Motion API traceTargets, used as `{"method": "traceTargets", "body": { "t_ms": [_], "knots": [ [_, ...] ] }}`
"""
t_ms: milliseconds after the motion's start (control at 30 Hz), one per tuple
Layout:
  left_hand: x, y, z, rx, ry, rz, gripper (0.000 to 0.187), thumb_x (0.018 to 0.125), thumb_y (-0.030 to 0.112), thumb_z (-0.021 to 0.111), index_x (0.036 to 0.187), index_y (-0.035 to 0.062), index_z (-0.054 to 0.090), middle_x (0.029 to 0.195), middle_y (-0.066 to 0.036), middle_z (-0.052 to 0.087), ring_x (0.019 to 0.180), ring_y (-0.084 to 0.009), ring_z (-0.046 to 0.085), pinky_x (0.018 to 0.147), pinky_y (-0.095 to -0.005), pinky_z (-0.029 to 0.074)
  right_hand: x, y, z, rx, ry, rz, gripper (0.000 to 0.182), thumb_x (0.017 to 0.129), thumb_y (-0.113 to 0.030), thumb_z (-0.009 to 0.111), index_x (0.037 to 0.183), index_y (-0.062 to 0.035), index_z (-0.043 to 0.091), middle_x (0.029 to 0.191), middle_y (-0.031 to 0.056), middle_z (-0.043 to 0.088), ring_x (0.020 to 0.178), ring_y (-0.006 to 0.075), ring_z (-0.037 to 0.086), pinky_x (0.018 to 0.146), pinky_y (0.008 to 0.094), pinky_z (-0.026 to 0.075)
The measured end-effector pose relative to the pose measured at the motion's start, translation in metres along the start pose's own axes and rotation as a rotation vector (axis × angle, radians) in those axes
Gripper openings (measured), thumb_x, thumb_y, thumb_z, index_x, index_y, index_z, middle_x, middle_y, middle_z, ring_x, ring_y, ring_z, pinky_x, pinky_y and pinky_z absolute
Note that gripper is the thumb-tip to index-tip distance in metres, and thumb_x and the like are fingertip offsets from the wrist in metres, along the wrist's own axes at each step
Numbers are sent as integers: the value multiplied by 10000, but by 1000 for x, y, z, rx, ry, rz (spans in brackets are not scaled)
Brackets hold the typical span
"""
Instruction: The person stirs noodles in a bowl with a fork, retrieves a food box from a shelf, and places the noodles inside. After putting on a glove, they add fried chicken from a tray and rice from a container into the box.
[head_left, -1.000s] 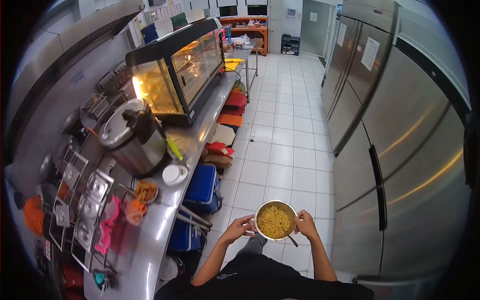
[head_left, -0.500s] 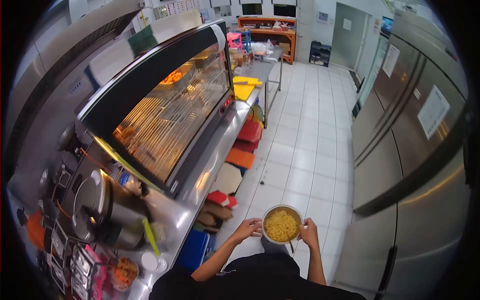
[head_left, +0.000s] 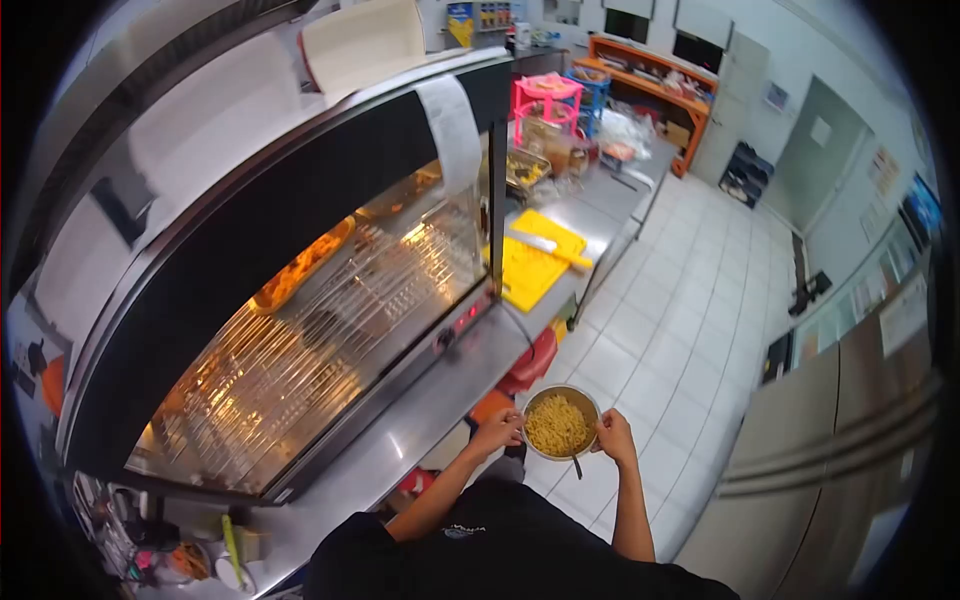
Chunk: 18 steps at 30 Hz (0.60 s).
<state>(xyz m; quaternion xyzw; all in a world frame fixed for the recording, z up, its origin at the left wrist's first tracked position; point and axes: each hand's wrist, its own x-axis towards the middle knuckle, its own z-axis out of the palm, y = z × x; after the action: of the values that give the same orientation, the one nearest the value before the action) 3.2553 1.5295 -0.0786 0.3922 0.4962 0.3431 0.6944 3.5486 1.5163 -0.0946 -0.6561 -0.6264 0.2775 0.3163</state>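
Observation:
A round metal bowl (head_left: 591, 402) of yellow noodle-like food (head_left: 558, 424) is held level in front of my body, above the floor. My left hand (head_left: 497, 432) grips its left rim, and my right hand (head_left: 614, 437) pinches the right side. A spoon handle (head_left: 578, 466) sticks out over the near rim. To the left stands a lit glass warming cabinet (head_left: 330, 300) with wire racks and a tray of orange food (head_left: 305, 265) inside.
Steel counter (head_left: 400, 447) runs along my left. Beyond the cabinet lie a yellow cutting board (head_left: 525, 275) and a knife (head_left: 535, 241). Pink stool (head_left: 548, 90) and bags sit farther back. Steel fridge doors (head_left: 800, 450) stand at right; tiled floor (head_left: 680, 290) lies between.
My view has moved forward along the counter and turned left. The cabinet and cutting board appear nearer. Both hands still hold the bowl, and the spoon handle shows more clearly.

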Motion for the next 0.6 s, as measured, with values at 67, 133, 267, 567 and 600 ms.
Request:
{"method": "traceTargets", "body": {
  "t_ms": [67,133,267,567,600],
  "knots": [
    [54,36,29,107,-12,-79,343,893,240,570,1136,2,522,910,-71,598,794,-145,627,689,-278,541,60,-31,-40,279,-72,363,134,831,-121,542,807,3,500,621,97,541,506,199,608,446,323,475],
    [137,53,46,21,-6,68,319,893,237,573,1110,7,535,848,-49,589,759,-131,614,663,-280,528,151,27,-58,54,8,77,129,832,-110,537,805,5,486,595,83,519,464,186,583,408,318,480],
    [280,127,98,128,224,369,278,874,308,607,824,41,551,650,-48,561,585,-128,569,524,-283,457,312,18,-118,82,34,19,181,865,-166,550,826,-4,480,682,66,497,518,153,551,428,301,494],
    [527,176,137,163,794,316,544,864,346,620,1182,-78,501,987,-147,581,791,-189,585,681,-296,475,638,125,-63,329,-199,20,131,881,-142,515,892,-14,486,698,99,547,506,195,591,422,310,504],
    [544,192,139,78,793,288,588,861,343,623,1232,-82,459,1059,-168,565,829,-216,592,713,-309,480,663,131,-54,236,-212,6,119,895,-133,496,912,-16,482,740,94,546,534,200,598,433,305,533]
  ]
}}
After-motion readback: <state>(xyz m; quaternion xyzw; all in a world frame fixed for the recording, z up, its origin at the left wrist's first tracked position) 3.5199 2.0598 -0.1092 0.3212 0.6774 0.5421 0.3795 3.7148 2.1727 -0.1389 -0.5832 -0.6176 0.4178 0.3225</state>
